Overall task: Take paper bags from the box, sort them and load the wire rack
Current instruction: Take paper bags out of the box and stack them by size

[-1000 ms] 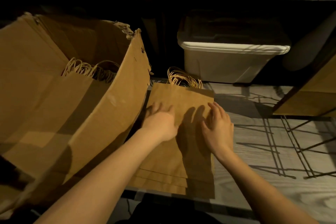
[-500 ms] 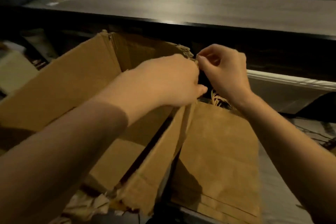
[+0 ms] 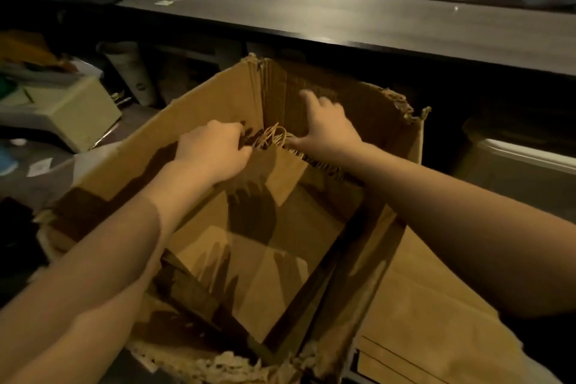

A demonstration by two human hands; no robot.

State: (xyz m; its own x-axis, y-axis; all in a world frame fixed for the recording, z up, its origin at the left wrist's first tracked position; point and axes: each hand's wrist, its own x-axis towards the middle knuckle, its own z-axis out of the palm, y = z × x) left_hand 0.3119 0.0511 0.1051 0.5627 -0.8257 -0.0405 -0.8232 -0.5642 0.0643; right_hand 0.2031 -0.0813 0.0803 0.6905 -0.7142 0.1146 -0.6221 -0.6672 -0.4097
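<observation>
honestly, early days: the box [image 3: 193, 109] held paper bags [image 3: 280, 174] standing inside, and one flat pile [image 3: 420, 321] lay just beside it. left hand [image 3: 212, 150] was curled over the bag tops, right hand [image 3: 327, 125] spread open against them; no rack in sight.

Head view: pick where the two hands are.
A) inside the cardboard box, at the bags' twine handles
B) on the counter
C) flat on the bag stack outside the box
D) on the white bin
A: the left hand and right hand are both inside the cardboard box, either side of the twine handles of the paper bags.
</observation>
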